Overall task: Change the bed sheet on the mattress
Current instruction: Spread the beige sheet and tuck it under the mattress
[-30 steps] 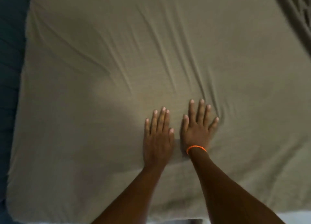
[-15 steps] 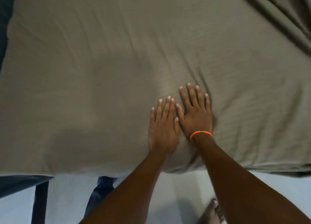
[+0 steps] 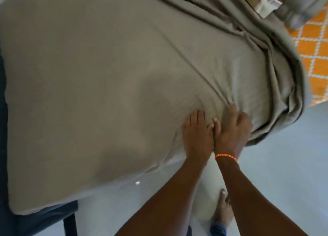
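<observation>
Head view: grey bed sheet (image 3: pixel 106 76) spread over the mattress, bunched in folds along the far right edge. Left hand (image 3: pixel 197 134) flat, fingers straight, pressing the sheet. Right hand (image 3: pixel 232 129), blurred, fingers apparently curled into the fabric; orange wristband (image 3: pixel 226 156).

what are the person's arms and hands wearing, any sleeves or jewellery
Both forearms are bare, with no sleeves in view. The right hand has a thin bright orange braided band around its wrist. The left hand shows no ring, watch or band. No gloves on either hand. The fingernails look short and unpainted, though the right hand's fingers are blurred.
</observation>
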Motion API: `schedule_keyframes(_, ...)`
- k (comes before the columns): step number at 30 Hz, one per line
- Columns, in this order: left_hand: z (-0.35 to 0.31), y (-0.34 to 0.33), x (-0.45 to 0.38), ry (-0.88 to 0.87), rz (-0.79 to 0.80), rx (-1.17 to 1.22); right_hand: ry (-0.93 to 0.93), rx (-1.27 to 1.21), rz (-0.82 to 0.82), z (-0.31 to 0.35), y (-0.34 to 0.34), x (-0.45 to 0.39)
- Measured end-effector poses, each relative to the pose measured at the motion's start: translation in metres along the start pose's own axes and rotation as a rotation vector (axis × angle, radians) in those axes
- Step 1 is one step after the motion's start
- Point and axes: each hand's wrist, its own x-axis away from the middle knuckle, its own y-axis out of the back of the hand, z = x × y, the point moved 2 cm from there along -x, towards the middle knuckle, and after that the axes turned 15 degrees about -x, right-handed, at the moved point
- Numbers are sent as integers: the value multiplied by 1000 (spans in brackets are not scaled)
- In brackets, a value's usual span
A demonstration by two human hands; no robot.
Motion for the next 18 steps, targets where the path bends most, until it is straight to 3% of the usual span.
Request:
schedule_keyframes(1, -8, 3, -4, 35, 5, -22, -114, -95, -83, 0, 4, -3)
schedule_keyframes(3, -18, 7, -14, 107, 34, -86, -188, 13, -127, 4, 4, -14)
schedule_keyframes(5, -24, 5, -22, 80, 56, -135, -34, 199, -59, 3, -1, -27)
schedule_keyframes(9, -33, -5, -17, -39, -15, -193, 220, 245, 111, -6, -1, -45)
schedule_keyframes(15, -43, -13, -18, -31, -169, -172, 121, 210, 191, -2, 9, -50)
schedule_keyframes(18, -44, -7, -9, -66, -150, -105, 89, 188, 153, -1, 18, -45)
